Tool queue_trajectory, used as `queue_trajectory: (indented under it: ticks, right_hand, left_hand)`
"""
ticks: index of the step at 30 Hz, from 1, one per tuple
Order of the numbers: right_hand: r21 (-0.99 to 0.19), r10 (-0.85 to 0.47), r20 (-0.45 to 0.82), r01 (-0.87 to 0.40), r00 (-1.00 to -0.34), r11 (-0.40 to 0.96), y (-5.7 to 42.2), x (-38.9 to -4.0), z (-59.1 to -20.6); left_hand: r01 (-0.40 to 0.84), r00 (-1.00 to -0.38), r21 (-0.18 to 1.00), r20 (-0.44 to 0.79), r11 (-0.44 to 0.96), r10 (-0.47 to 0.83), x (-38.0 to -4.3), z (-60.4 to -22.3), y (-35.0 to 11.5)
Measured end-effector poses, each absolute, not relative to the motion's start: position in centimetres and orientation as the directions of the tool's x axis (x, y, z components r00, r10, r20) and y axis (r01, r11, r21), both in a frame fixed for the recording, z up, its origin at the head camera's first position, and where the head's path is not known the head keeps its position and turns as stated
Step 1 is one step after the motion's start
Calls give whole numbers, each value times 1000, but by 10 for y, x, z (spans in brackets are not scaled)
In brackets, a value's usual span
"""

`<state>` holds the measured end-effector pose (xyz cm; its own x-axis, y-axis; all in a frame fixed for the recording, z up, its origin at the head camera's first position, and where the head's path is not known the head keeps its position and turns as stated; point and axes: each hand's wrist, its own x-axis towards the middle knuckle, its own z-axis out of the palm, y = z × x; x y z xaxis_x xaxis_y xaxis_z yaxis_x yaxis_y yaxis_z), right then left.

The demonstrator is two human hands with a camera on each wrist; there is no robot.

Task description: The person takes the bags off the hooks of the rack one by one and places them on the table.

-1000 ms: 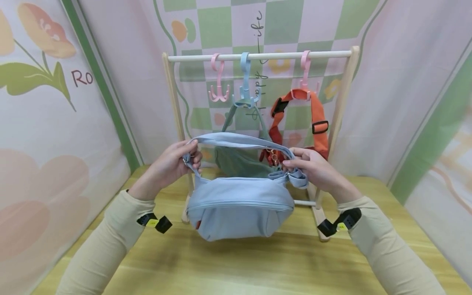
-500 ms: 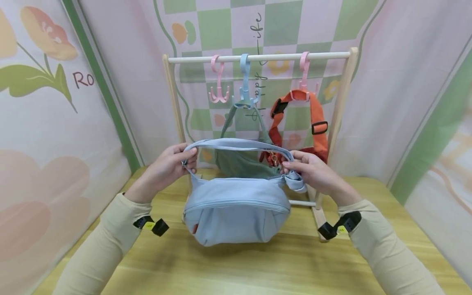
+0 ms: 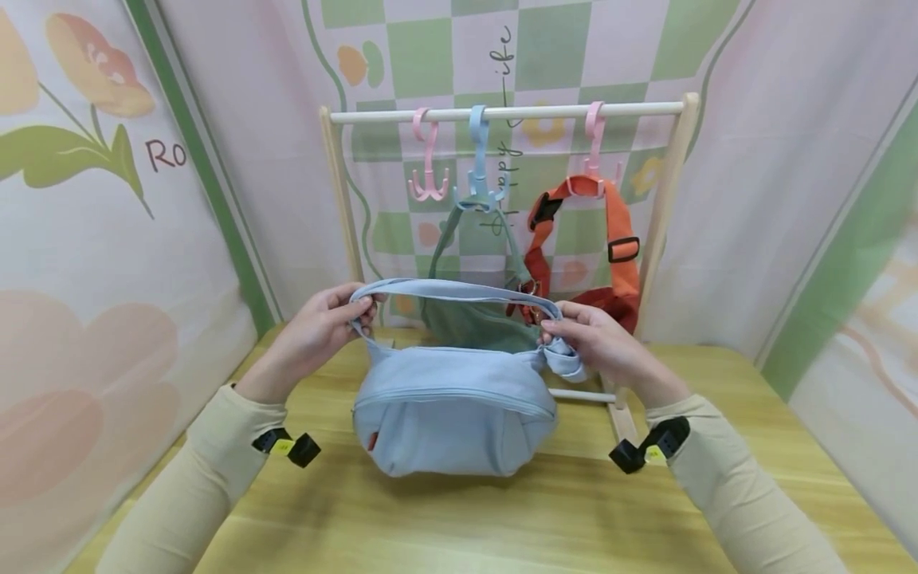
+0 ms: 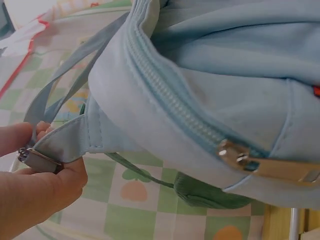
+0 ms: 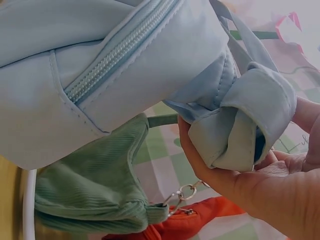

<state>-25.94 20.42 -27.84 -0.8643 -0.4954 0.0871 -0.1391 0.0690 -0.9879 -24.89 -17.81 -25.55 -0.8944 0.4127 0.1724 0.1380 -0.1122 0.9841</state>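
A light blue shoulder bag (image 3: 452, 422) with a curved zip hangs in front of the rack, held up by its strap (image 3: 459, 292). My left hand (image 3: 323, 327) pinches the strap's left end, beside a metal buckle (image 4: 40, 160) in the left wrist view. At the other end my right hand (image 3: 606, 343) grips the strap next to a knotted loop of fabric (image 5: 240, 120). The zip pull (image 4: 270, 167) lies at the bag's left corner. Behind the bag, a green corduroy bag (image 3: 476, 319) hangs from a blue hook (image 3: 479, 171), its lower part partly hidden.
A wooden rack with a white rail (image 3: 531, 112) stands on the wooden table (image 3: 459, 526). From the rail hang a pink hook (image 3: 428, 171) at left and another pink hook (image 3: 594, 143) at right, which carries an orange bag strap (image 3: 620, 231). Printed curtains enclose the back and sides.
The blue bag and both hands have shifted slightly left and lower, away from the rail. Both hands keep their hold on the strap; the hanging bags stay in place.
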Motion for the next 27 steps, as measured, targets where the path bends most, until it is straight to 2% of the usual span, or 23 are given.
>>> queue_trajectory:
  ticks: [9, 20, 27]
  right_hand:
    - [-995, -504, 82, -100, -860, 9, 195, -259, -285]
    - [-996, -496, 88, -93, -864, -16, 190, -262, -293]
    - [-999, -473, 40, -36, -880, -18, 183, -265, -295]
  left_hand:
    - [128, -916, 987, 155, -96, 370, -249, -261, -181]
    - [85, -902, 991, 121, -106, 414, -247, -271, -188]
    - [63, -930, 998, 64, -16, 362, -248, -276, -193]
